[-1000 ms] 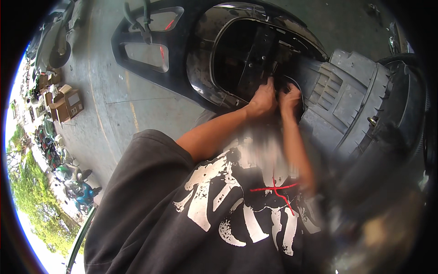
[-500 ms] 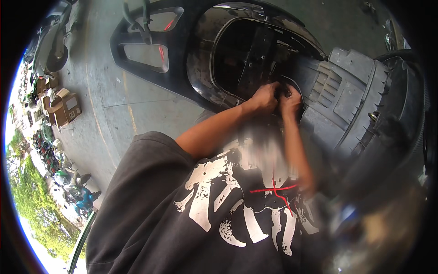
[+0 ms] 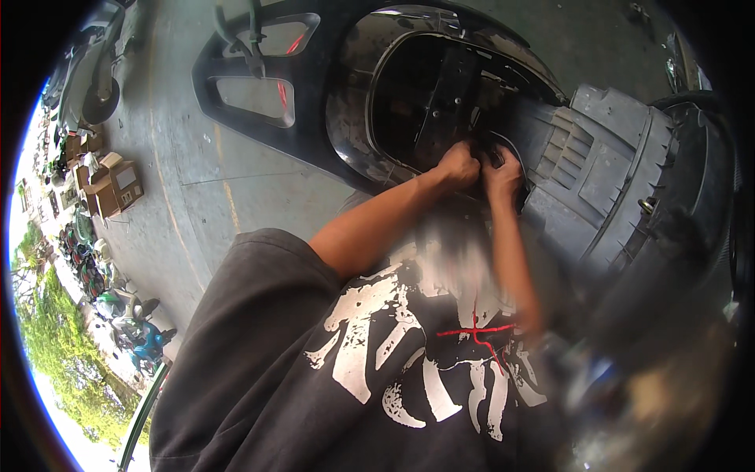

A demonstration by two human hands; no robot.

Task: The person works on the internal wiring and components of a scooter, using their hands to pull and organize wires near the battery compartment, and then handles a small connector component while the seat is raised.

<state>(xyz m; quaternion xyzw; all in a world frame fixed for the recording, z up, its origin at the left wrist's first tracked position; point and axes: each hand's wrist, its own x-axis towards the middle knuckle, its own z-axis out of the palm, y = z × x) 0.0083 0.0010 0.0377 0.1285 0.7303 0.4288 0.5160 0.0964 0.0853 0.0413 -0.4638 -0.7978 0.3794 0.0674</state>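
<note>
A small dark part point(image 3: 494, 157) sits at the rim of the black scooter shell's point(image 3: 354, 141) opening, pinched between my two hands. My left hand point(image 3: 458, 167) is curled tight just beside it; my right hand point(image 3: 503, 175) presses against it, fingers bent, though whether either truly clamps it I cannot tell. The shell is glossy and curved; the grey ribbed plastic panel point(image 3: 605, 173) alongside is matte. The part's shape stays hidden behind my knuckles.
</note>
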